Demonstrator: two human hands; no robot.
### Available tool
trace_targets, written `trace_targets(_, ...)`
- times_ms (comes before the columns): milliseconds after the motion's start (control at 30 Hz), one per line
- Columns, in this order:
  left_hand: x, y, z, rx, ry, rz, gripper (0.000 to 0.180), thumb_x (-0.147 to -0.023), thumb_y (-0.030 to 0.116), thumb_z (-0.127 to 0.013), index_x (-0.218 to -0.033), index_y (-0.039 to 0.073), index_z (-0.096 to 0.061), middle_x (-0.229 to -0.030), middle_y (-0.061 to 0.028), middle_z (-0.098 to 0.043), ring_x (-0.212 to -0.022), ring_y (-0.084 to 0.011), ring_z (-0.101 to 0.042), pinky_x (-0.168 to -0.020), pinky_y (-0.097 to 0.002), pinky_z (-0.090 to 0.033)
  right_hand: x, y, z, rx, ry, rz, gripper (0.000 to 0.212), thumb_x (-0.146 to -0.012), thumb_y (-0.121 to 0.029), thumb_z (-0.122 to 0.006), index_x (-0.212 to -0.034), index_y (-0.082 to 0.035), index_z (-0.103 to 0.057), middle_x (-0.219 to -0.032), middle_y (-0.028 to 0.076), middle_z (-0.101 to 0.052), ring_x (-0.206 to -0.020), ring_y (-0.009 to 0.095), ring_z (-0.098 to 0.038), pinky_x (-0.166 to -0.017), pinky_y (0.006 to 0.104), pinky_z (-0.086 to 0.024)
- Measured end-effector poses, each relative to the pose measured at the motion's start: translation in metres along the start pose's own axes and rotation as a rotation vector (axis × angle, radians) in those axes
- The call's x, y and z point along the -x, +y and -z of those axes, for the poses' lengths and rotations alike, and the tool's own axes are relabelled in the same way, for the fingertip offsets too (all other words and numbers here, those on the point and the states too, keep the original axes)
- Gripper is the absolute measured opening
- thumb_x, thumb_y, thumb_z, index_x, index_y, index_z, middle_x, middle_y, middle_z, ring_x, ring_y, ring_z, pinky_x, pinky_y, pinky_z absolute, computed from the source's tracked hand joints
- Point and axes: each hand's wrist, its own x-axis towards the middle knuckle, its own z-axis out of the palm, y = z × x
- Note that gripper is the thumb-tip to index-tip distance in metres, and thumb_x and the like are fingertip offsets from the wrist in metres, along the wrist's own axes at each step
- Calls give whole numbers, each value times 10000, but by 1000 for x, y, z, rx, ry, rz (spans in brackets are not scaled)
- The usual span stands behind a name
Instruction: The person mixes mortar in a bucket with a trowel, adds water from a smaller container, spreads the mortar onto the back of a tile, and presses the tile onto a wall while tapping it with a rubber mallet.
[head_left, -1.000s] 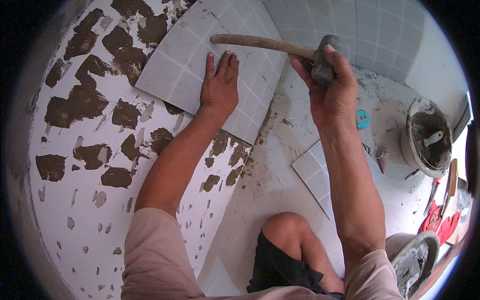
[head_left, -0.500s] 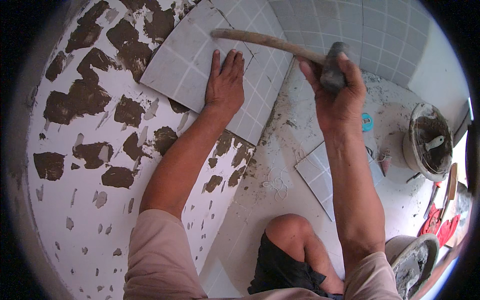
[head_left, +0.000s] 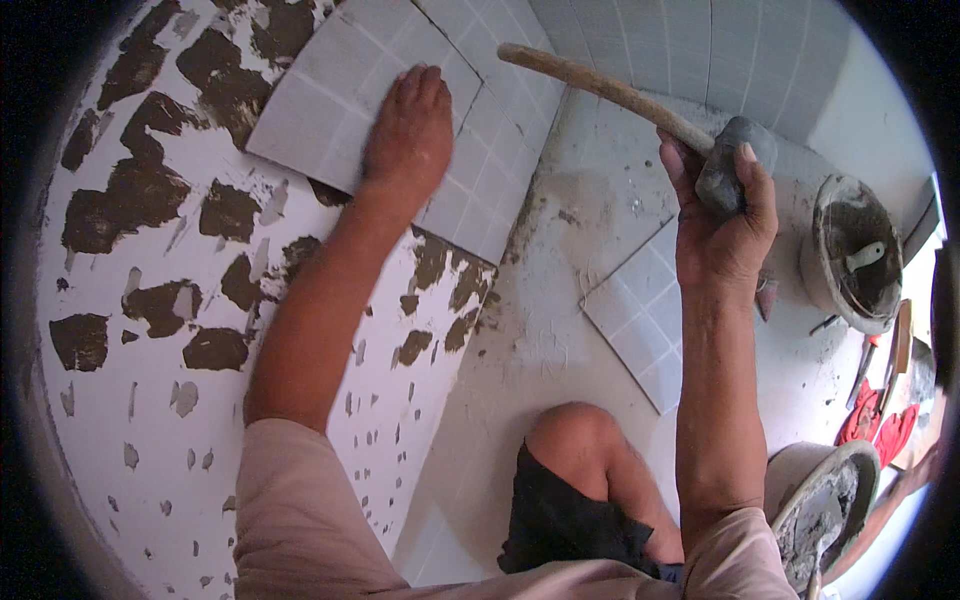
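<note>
Fingers of your left hand (head_left: 408, 130) lie flat and spread on the grey tile sheet (head_left: 345, 85) against the mortar-dabbed wall (head_left: 150, 330); your right hand (head_left: 725, 225) grips the hammer (head_left: 735, 165) by its head, handle pointing upper-left.

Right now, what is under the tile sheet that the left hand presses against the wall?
The left hand lies flat on the tile sheet. Dark mortar patches show on the white wall beside it; whatever lies directly behind the sheet is covered.

Pale grey gridded tile sheet (head_left: 340, 95), white wall (head_left: 150, 420) blotched dark brown
</note>
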Motion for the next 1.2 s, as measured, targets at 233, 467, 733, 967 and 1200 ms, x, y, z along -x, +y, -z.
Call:
trace_targets(233, -4, -38, 55, 38, 2, -55, 328, -900, 241, -698, -1207, 127, -716, -1439, -50, -597, -1455, -206, -409, -1265, -539, -137, 31, 14, 28, 60, 33, -157, 340, -971, -246, -595, -1123, 53, -542, -1127, 236, -667, -1043, 380, -704, -930, 469, -603)
trace_targets(467, 2, -45, 52, 42, 85, -89, 288, -901, 221, -690, -1153, 88, -733, -1388, -44, -635, -1419, -204, -457, -1270, -505, -145, 54, 25, 18, 25, 58, -191, 360, -973, -270, -585, -1113, 60, -555, -1077, 227, -682, -1033, 376, -699, -953, 462, -595)
trace_targets(733, 3, -47, 47, 13, 126, -104, 281, -893, 225, -700, -1142, 101, -742, -1359, -25, -649, -1406, -184, -471, -1270, -494, -152, 63, 38, 14, -30, -9, -273, 374, -961, -279, -595, -1057, 82, -581, -1095, 227, -676, -1040, 359, -699, -968, 465, -587)
trace_targets(967, 0, -45, 49, 64, 179, -127, 265, -881, 210, -704, -1112, 87, -745, -1342, -37, -657, -1393, -194, -486, -1263, -498, -170, 71, 44, 17, -52, -6, -320, 355, -954, -263, -598, -1063, 74, -592, -1075, 214, -677, -1021, 348, -699, -992, 484, -567)
trace_targets(1200, 4, -60, 45, 124, 201, -96, 329, -900, 180, -682, -1220, 106, -704, -1378, -76, -634, -1367, -247, -505, -1203, -521, -262, 78, 35, 20, 63, -78, -344, 413, -933, -213, -619, -1184, 110, -567, -1186, 241, -665, -1091, 325, -685, -979, 457, -571)
